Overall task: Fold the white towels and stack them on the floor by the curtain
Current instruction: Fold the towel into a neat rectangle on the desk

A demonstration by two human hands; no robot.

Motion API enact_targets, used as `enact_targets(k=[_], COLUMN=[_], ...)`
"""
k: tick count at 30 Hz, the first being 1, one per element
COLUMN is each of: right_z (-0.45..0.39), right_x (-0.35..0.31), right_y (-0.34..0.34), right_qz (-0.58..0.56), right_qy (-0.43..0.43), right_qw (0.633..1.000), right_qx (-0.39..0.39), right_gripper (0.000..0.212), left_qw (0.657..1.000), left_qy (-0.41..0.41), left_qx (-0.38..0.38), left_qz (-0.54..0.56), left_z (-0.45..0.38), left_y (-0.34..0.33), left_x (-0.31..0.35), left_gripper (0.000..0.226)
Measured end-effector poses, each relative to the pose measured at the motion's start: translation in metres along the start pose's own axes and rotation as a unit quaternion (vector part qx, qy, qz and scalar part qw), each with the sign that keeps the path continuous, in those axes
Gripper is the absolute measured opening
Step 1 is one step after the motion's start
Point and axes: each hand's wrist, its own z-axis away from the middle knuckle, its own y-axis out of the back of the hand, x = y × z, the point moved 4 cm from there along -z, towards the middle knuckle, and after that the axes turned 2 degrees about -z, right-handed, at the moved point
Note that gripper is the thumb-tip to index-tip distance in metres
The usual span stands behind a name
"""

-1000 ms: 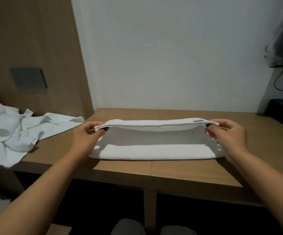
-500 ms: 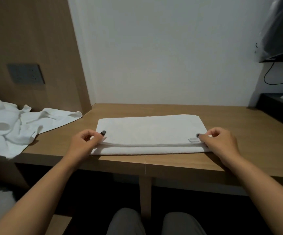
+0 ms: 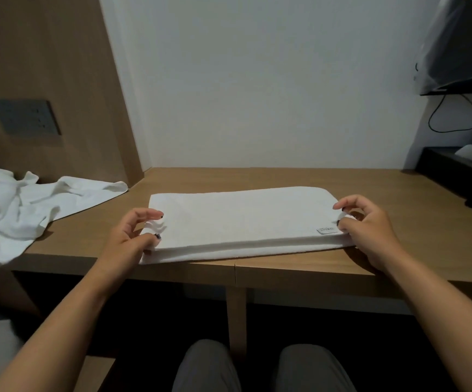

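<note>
The folded white towel (image 3: 243, 222) lies flat near the front edge of the wooden desk (image 3: 398, 250), a long rectangle of several layers with a small label (image 3: 326, 230) showing at its near right corner. The left hand (image 3: 128, 239) sits at the towel's left end, thumb and curled fingers pinching the layered edge, where the plies look slightly splayed. The right hand (image 3: 367, 227) is at the right end just beside the label, fingers curled and nipping the edge there; the two hands are well apart, one at each short end. The step in hand appears to be squaring the layers before the next fold. To do it well, both ends should be drawn evenly so the edges line up, the loose plies on the left tucked flush, and the surface smoothed so no crease is trapped; the towel sits close to the desk's front lip, so pulling toward the body could slide it off. To the left, a heap of unfolded white towels (image 3: 17, 210) is spread over the desk's end. The curtain and the stacking spot are out of view.
</note>
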Motion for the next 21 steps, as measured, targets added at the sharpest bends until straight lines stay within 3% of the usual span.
enact_targets(k=[8,16,18,21], right_z=[0.002,0.001,0.000,-0.002], right_x=[-0.003,0.001,0.003,0.004], right_y=[0.002,0.010,0.010,0.010], right_qz=[0.100,0.050,0.037,0.026], right_qy=[0.044,0.025,0.020,0.022], right_qw=[0.989,0.992,0.993,0.995], right_qx=[-0.102,-0.111,-0.109,-0.095], right_gripper=[0.027,0.028,0.027,0.029], left_qw=[0.999,0.995,0.995,0.995], left_qy=[0.035,0.057,0.065,0.057], left_qx=[-0.004,-0.080,-0.061,0.033], left_qz=[-0.002,-0.035,-0.041,-0.069], left_z=[0.008,0.013,0.012,0.005], left_y=[-0.003,-0.003,-0.002,0.004], left_x=[-0.009,-0.001,-0.001,0.000], left_gripper=[0.041,0.043,0.051,0.054])
